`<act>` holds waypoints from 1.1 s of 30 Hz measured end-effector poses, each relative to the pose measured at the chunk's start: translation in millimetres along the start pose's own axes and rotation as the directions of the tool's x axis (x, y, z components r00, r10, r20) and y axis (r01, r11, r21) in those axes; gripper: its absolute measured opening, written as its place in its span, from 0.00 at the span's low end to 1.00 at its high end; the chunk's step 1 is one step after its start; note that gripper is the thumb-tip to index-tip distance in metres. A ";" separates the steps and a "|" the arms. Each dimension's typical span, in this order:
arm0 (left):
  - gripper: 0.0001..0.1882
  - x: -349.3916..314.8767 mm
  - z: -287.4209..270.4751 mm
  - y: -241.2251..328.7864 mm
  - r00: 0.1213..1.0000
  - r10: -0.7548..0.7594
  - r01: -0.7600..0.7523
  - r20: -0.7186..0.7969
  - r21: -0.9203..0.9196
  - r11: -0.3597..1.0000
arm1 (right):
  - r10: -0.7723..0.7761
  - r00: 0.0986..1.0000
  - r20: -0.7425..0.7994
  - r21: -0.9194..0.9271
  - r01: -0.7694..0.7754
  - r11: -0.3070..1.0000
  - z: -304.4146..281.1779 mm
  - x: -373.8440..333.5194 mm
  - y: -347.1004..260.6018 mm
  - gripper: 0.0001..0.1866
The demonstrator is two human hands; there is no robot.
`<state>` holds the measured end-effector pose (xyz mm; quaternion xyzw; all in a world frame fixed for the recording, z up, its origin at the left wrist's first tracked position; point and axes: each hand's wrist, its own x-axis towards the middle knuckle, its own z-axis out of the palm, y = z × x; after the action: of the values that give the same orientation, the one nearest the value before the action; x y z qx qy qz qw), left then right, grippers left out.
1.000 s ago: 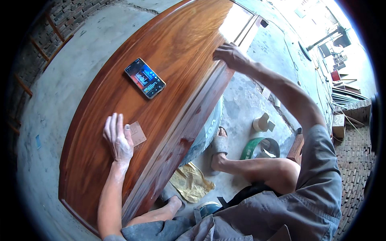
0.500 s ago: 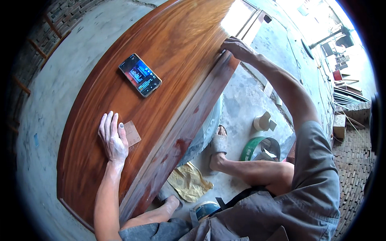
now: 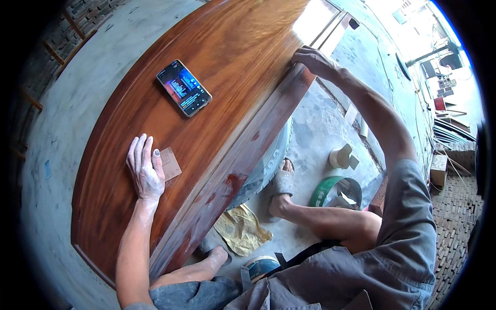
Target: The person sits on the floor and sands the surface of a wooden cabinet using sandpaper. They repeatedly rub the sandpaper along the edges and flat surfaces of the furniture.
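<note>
A large reddish-brown wooden panel (image 3: 217, 93), with a whitish, dusty edge along its near side, lies before me. My left hand (image 3: 147, 173) rests flat on it, fingers stretched out and coated in pale dust. Beside its thumb is a small brown square of sandpaper (image 3: 170, 164), partly tucked behind the hand. Farther up the panel lies a smartphone (image 3: 184, 89) with its screen lit. My right hand (image 3: 318, 62) is curled over the near edge of the panel at the far right; its fingertips and anything under them are hidden.
Beneath the panel stands a round tire-like support (image 3: 271, 160). On the floor are a crumpled yellowish sheet (image 3: 243, 230), a green ring-shaped band (image 3: 323, 191), a tape roll (image 3: 340, 156) and a blue-labelled can (image 3: 261, 267). Stacked boards (image 3: 454, 129) lie at the right.
The whole view has shifted slightly, so the panel's far end and phone appear a little higher and to the right. Both hands keep about the same places on the panel.
</note>
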<state>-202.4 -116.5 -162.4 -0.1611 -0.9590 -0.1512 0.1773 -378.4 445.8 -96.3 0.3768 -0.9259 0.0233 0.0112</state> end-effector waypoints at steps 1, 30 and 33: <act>0.20 -2.7 -0.4 -1.1 1.000 -0.001 0.001 0.006 0.002 1.000 | -0.022 1.000 -0.009 -0.017 0.022 1.000 11.0 1.5 -3.2 0.18; 0.20 -6.4 -2.0 -1.7 1.000 -0.014 0.014 0.013 0.027 1.000 | -0.143 0.950 -0.276 0.069 0.168 0.983 43.2 10.0 -80.8 0.18; 0.20 -7.5 -2.6 -4.1 1.000 -0.016 0.016 0.014 0.032 0.999 | -0.123 0.967 -0.225 0.075 0.143 0.987 32.3 12.6 -76.8 0.21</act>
<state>-196.6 -123.0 -163.9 -0.1516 -0.9638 -0.1363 0.1720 -334.0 380.4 -125.4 0.4332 -0.8897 0.1062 0.0979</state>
